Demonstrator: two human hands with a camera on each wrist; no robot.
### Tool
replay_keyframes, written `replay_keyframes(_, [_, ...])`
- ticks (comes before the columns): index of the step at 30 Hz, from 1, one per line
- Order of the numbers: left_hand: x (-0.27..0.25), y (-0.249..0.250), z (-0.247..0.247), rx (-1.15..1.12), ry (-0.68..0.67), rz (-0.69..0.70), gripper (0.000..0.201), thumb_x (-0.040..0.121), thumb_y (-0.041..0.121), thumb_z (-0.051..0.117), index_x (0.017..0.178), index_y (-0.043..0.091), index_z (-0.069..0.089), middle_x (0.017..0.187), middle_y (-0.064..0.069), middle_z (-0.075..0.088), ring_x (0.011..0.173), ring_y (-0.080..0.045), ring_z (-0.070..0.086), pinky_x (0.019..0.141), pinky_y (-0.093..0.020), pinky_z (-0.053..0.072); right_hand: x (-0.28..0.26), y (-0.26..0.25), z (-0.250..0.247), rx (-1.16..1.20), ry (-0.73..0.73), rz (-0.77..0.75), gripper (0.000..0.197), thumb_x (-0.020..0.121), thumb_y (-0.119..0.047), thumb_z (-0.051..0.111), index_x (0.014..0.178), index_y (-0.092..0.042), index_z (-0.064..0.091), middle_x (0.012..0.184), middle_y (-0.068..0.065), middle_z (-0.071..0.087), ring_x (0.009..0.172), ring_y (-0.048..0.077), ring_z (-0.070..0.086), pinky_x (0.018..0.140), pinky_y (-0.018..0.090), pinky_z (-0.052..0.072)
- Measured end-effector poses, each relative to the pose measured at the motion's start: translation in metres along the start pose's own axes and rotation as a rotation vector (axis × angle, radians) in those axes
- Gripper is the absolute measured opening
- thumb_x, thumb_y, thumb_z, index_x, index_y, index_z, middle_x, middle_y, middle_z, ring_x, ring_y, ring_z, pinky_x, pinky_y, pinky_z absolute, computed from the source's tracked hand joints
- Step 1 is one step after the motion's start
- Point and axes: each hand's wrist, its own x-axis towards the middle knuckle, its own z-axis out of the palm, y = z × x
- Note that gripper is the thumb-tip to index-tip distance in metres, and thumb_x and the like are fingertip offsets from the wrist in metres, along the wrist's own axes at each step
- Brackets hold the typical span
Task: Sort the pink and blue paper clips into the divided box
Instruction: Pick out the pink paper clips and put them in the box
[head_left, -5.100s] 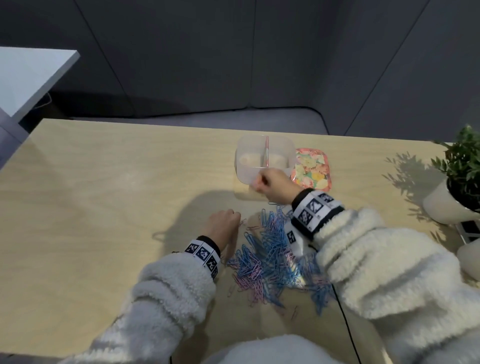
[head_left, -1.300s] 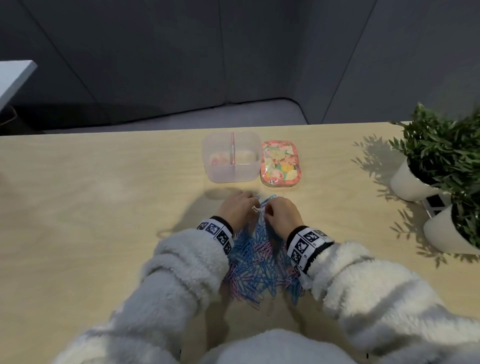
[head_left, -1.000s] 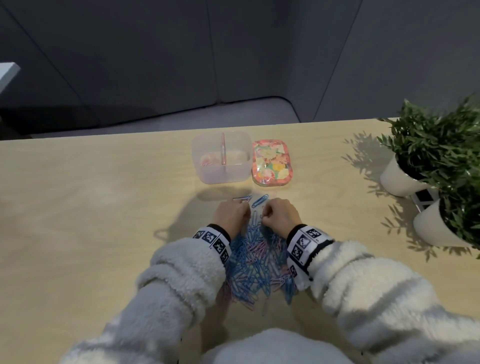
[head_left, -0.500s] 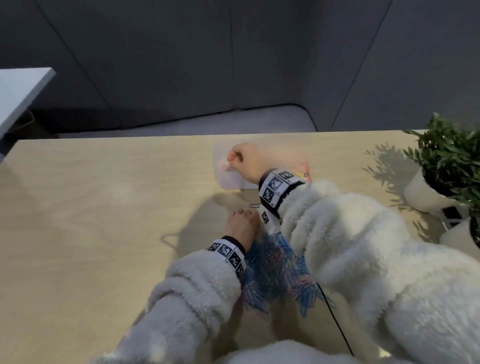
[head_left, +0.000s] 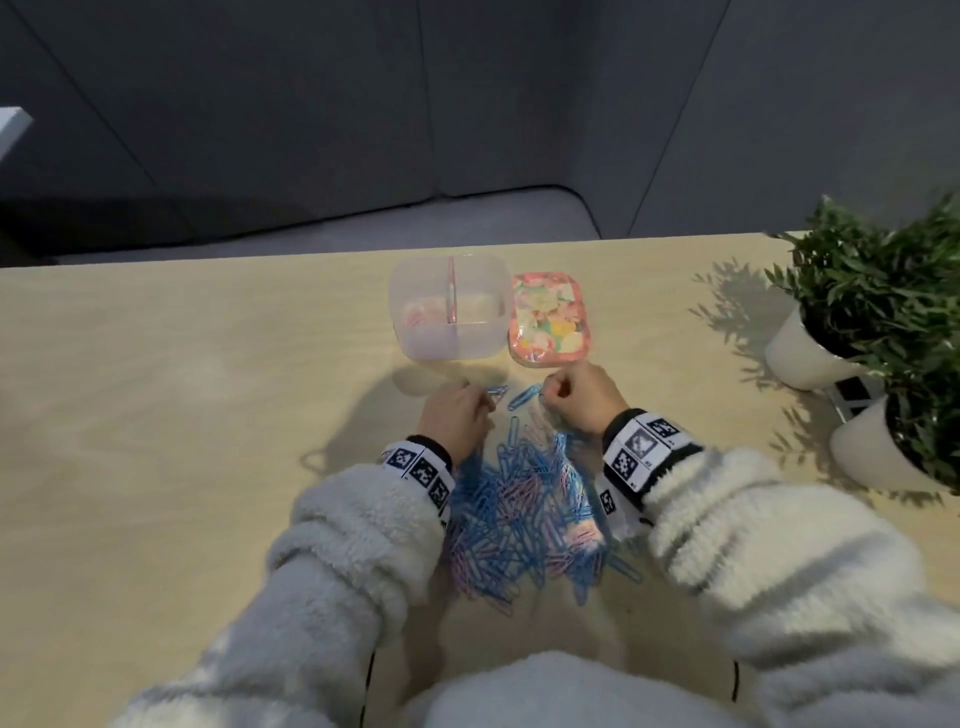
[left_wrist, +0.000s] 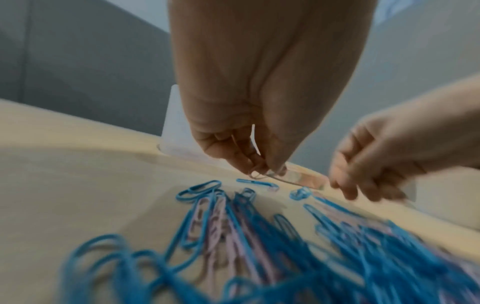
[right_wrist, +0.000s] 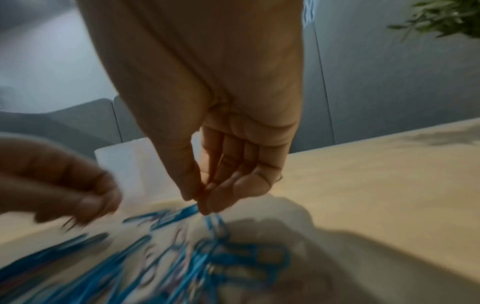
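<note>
Blue and pink paper clips (head_left: 519, 514) lie heaped on the wooden table (head_left: 182, 415) between both wrists; the divided box (head_left: 448, 312) stands beyond, a flowered lid (head_left: 549, 318) beside it, two potted plants (head_left: 878, 312) far right. From the left wrist, the left hand (left_wrist: 249, 115) pinches a pale clip (left_wrist: 270, 176). From the right wrist, the right hand (right_wrist: 221, 160) pinches a blue clip (right_wrist: 187, 211) at the heap's edge.

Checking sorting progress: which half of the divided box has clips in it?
The left compartment of the divided box: pink clips lie there, while the half right of the divider looks empty.
</note>
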Motion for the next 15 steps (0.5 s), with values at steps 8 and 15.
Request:
replay_keyframes(8, [0.022,0.003,-0.015,-0.630,-0.051,-0.278,0.021,0.094,0.008,0.033,0.102,0.002,0.051,0.072,-0.003,0.050,0.074,-0.023,0.054,0.056,-0.026,0.038,-0.017,-0.010,0.035,-0.241,0.023,-0.058,0.007,0.080,-0.011,0.063,0.078,-0.004,0.060,0.089,0.013,0.066,0.080,0.030,0.059,0.066,0.033,0.046])
replay_keyframes(15, [0.027,-0.006,0.001,-0.262,-0.052,-0.221,0.017,0.090,0.020,0.054,0.098,0.005,0.054,0.096,-0.011,0.062,0.089,-0.026,0.058,0.084,-0.038,0.047,-0.025,-0.006,0.051,-0.309,0.053,-0.083,0.012,0.085,0.001,0.052,0.087,-0.004,0.063,0.096,0.014,0.064,0.098,0.031,0.053,0.080,0.043,0.051])
